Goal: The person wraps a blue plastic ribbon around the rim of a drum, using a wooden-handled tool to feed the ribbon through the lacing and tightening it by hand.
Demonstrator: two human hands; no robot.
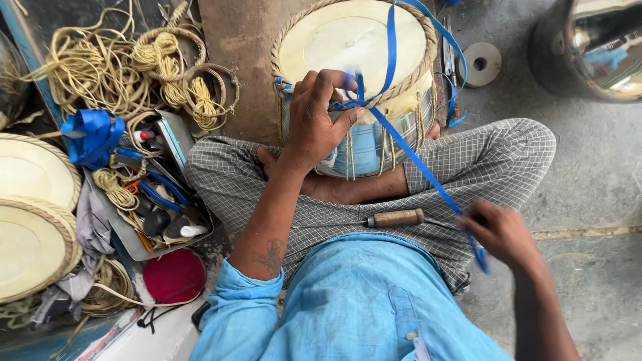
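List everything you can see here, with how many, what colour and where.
drum: one, cream head, shiny metal body, between the legs
strap: one, blue, from drum rim to right hand
wooden-handled tool: one, brown, on the lap
rope coils: several, tan, upper left
tool tray: one, grey, left
drum heads: two, cream, far left
red disc: one, lower left
left hand: on drum rim
right hand: fingers around strap

Metal drum (364,144) upright between feet — blue strap (414,160) pulled taut.
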